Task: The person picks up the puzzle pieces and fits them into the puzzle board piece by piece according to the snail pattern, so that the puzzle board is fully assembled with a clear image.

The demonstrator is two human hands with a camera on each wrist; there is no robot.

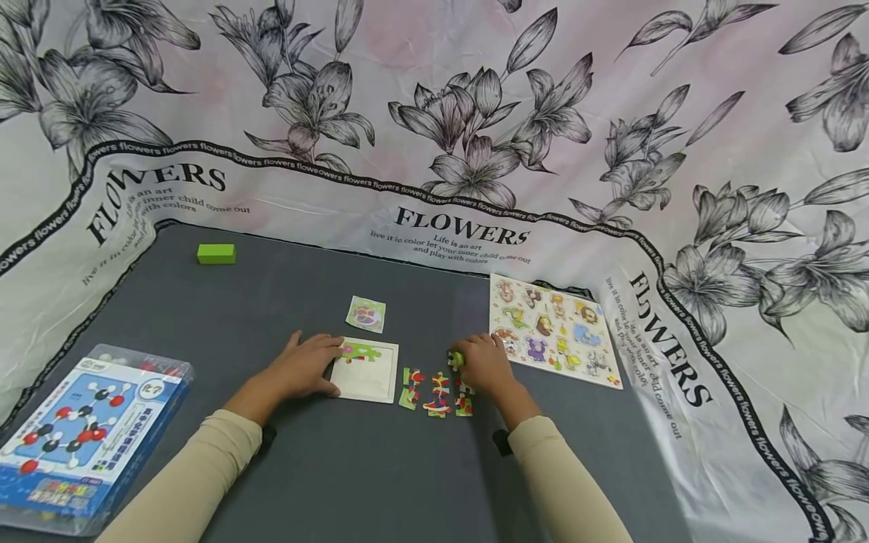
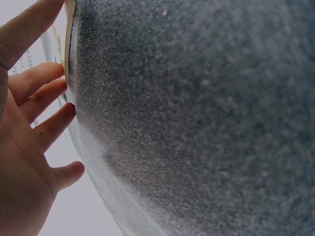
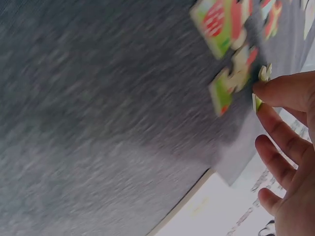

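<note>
A pale square puzzle tray (image 1: 372, 385) lies mid-table, with a few joined green pieces (image 1: 363, 351) along its top edge. My left hand (image 1: 307, 367) touches the tray's left side, its fingers spread and fairly straight; the left wrist view shows the fingertips at the board's edge. To the right, my right hand (image 1: 485, 363) pinches a small green puzzle piece (image 1: 455, 360) between thumb and index finger. In the right wrist view that puzzle piece (image 3: 257, 103) is mostly hidden by the fingers. Several loose red-and-green puzzle pieces (image 1: 437, 396) lie between tray and right hand.
A small picture card (image 1: 366, 314) lies just behind the tray. An animal picture board (image 1: 543, 332) is at the back right, near the right hand. A green block (image 1: 216, 254) sits far left, and a clear plastic case (image 1: 88, 437) with a molecule picture stands front left.
</note>
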